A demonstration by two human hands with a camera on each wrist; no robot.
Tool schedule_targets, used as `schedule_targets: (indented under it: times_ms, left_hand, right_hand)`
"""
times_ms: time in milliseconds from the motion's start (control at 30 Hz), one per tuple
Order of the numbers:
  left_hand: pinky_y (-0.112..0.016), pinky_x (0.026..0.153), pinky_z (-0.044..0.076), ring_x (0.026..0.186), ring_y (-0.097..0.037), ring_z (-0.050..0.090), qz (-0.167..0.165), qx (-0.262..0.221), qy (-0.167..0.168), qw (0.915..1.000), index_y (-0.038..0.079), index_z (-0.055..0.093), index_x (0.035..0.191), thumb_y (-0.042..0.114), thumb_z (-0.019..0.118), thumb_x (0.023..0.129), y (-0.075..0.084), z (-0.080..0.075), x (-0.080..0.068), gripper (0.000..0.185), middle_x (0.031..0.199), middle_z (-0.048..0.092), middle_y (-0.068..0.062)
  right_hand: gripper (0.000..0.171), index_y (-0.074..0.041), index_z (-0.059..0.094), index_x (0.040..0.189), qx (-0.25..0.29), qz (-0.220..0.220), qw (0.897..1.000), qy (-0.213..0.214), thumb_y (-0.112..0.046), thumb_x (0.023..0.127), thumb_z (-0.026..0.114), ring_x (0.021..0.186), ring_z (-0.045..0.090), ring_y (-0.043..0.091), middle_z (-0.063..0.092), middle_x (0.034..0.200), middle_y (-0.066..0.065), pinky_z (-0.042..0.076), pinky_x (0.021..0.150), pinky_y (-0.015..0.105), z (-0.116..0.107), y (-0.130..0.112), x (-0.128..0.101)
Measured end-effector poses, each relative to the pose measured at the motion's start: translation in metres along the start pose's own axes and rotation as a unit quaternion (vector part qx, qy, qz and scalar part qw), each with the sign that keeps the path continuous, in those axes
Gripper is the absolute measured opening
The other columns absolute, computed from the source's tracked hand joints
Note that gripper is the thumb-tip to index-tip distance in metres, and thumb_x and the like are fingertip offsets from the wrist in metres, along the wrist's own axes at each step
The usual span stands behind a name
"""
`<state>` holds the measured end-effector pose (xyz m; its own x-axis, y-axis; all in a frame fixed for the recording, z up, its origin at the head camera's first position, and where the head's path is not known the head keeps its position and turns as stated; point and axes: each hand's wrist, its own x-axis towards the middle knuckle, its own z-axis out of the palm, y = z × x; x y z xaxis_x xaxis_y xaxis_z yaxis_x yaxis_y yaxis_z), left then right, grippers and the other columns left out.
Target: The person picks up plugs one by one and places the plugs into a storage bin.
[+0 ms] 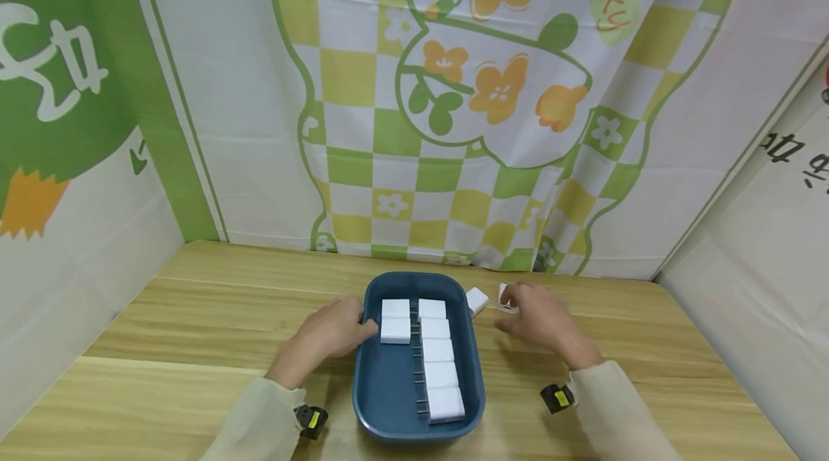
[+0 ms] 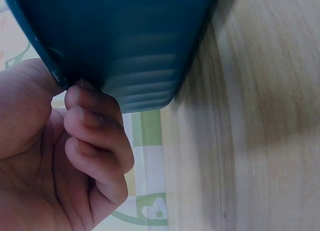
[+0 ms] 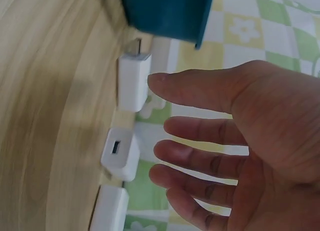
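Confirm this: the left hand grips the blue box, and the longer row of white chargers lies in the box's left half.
Wrong side: the longer row of white chargers lies in the right half of the blue box, as the head view shows. The left hand does grip it.

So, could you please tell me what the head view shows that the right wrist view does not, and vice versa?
Only the head view shows the left hand gripping the blue bin and the seven white adapters inside it.
Only the right wrist view shows the palm of the right hand and, at the lower edge, one more loose adapter.
Both show the right hand, the blue bin, two loose adapters, the wooden table and the checkered cloth.
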<state>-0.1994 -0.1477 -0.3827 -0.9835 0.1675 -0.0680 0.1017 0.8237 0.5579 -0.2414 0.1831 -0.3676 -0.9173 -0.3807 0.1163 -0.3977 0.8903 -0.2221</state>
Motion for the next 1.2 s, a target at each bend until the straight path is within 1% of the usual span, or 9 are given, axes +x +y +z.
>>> schedule_targets:
  times_ms: [167,467,633,767,933,1200]
  left_hand:
    - [-0.027,0.046,0.028,0.047,-0.012,0.038,-0.002,0.001,0.0,1.0,0.014,0.046,0.056,0.021,0.063,0.093,0.001,0.0,0.0,0.041,0.052,0.04,0.004]
    - [-0.027,0.046,0.028,0.047,-0.012,0.038,-0.002,0.004,0.0,1.0,0.015,0.046,0.056,0.021,0.063,0.093,0.0,0.0,0.0,0.041,0.053,0.04,0.004]
    - [-0.027,0.046,0.029,0.047,-0.012,0.039,-0.003,0.001,-0.001,1.0,0.015,0.046,0.056,0.021,0.063,0.093,0.0,0.0,0.0,0.041,0.052,0.04,0.004]
    - [-0.027,0.046,0.029,0.047,-0.013,0.039,-0.003,-0.001,-0.001,1.0,0.015,0.046,0.056,0.021,0.063,0.093,0.001,-0.001,0.0,0.04,0.053,0.04,0.004]
    - [-0.027,0.046,0.029,0.047,-0.013,0.039,-0.005,-0.002,-0.003,1.0,0.015,0.046,0.057,0.02,0.063,0.093,0.001,-0.001,-0.001,0.04,0.053,0.04,0.003]
    - [-0.027,0.047,0.029,0.047,-0.013,0.04,-0.008,-0.005,-0.004,0.9999,0.014,0.047,0.057,0.021,0.063,0.093,0.001,-0.001,0.0,0.04,0.053,0.041,0.003]
  right_hand:
    - [0.032,-0.006,0.072,0.102,-0.009,0.013,1.0,-0.004,-0.025,0.08,0.084,0.09,0.067,0.03,0.07,0.1,0.011,0.054,0.073,0.049,0.001,0.01,0.002]
    - [0.039,-0.002,0.07,0.109,-0.028,0.027,0.999,-0.014,-0.023,0.078,0.085,0.089,0.065,0.034,0.069,0.106,0.016,0.053,0.071,0.051,-0.001,0.025,0.004]
    - [0.044,-0.001,0.068,0.112,-0.049,0.026,0.998,-0.007,-0.024,0.078,0.085,0.1,0.062,0.042,0.063,0.116,0.022,0.051,0.079,0.057,0.0,0.034,0.005]
    - [0.045,-0.001,0.068,0.112,-0.059,0.025,0.998,-0.003,-0.022,0.076,0.084,0.106,0.06,0.043,0.062,0.117,0.022,0.049,0.084,0.06,0.001,0.041,0.006]
    - [0.047,-0.001,0.066,0.115,-0.059,0.038,0.997,-0.015,-0.021,0.077,0.082,0.111,0.057,0.044,0.061,0.12,0.023,0.047,0.089,0.061,0.002,0.047,0.007]
    - [0.045,0.002,0.065,0.115,-0.058,0.046,0.997,-0.034,-0.021,0.079,0.082,0.109,0.057,0.043,0.062,0.116,0.021,0.047,0.088,0.058,0.001,0.054,0.008]
